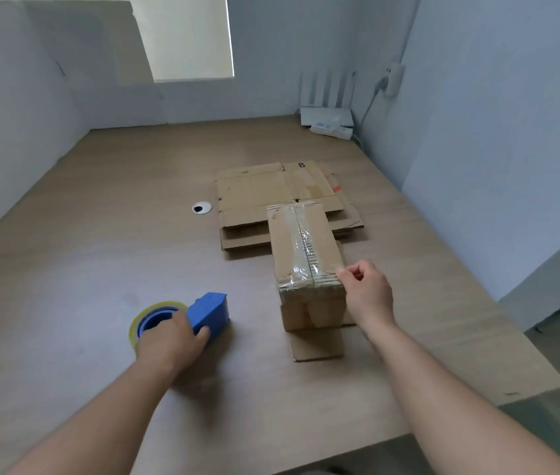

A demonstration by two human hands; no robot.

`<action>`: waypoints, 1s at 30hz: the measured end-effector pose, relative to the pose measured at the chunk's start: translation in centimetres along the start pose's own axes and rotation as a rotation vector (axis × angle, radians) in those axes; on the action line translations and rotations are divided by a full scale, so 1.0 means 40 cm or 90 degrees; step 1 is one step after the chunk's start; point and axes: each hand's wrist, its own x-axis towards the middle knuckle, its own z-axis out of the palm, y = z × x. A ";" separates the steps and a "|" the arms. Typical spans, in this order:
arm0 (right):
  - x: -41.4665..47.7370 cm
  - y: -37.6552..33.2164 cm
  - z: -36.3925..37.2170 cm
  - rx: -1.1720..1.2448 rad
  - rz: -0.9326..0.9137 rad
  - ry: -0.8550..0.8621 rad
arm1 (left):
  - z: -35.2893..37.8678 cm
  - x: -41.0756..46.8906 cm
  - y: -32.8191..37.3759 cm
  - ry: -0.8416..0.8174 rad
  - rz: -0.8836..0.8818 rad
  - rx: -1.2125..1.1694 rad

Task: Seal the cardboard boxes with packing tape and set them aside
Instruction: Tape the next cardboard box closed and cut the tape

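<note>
Head view: my left grip (168, 341) clasps the blue tape dispenser (210, 311) on the desk (100, 234) at 7 o'clock. The taped box (300, 241) stands mid-desk. My right grip (369, 296), fingers curled, touches its 4 o'clock edge; whether it pinches anything, I cannot tell.

Blue tape dispenser (210, 315), yellowish tape roll (144, 315), brown cardboard box (306, 255).

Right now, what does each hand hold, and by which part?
Left hand grips the blue tape dispenser at its roll end. Right hand curls by the taped box, near top edge; hold unclear.
</note>
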 end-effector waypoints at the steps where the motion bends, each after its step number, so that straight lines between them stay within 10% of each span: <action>1: -0.003 -0.001 0.004 -0.005 -0.007 -0.010 | 0.010 -0.005 -0.005 -0.011 -0.015 -0.014; 6: -0.004 0.019 0.006 -0.012 -0.045 -0.035 | -0.001 -0.042 0.051 0.080 -0.017 -0.057; 13: 0.002 -0.008 0.015 -0.161 -0.054 -0.088 | -0.100 -0.080 0.361 0.006 0.145 -0.618; 20: 0.021 -0.019 0.035 -0.233 -0.032 -0.084 | -0.059 -0.055 0.385 0.090 0.044 -0.587; 26: 0.087 0.009 -0.052 -0.192 -0.157 -0.217 | -0.073 -0.034 0.314 0.036 0.181 -0.594; 30: 0.104 -0.041 -0.067 -0.522 -0.333 -0.339 | -0.110 -0.014 0.292 -0.004 0.244 -0.291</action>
